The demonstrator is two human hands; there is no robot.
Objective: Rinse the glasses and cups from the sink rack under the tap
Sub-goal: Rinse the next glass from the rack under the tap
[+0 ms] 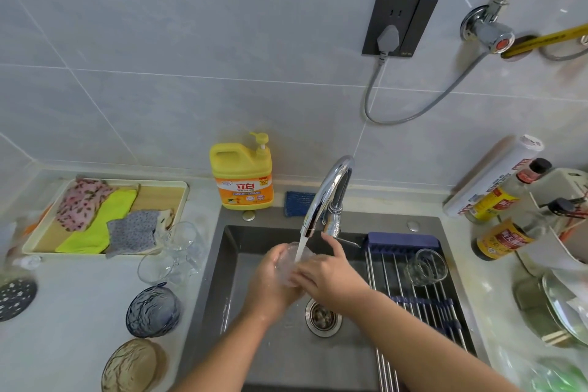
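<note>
Water runs from the chrome tap (327, 194) into a clear glass (294, 259) held over the grey sink (254, 344). My left hand (270, 280) grips the glass from the left and below. My right hand (327, 277) holds its right side, fingers curled on the wall and rim. One more clear glass (426, 267) lies on the roll-up sink rack (413, 305) at the right. Several clear glasses (173, 251) stand on the counter left of the sink.
A yellow detergent bottle (243, 175) and blue sponge (297, 202) sit behind the sink. Two tinted bowls (152, 310) and a tray of cloths (105, 216) occupy the left counter. Sauce bottles (502, 232) and a glass lid (560, 305) crowd the right.
</note>
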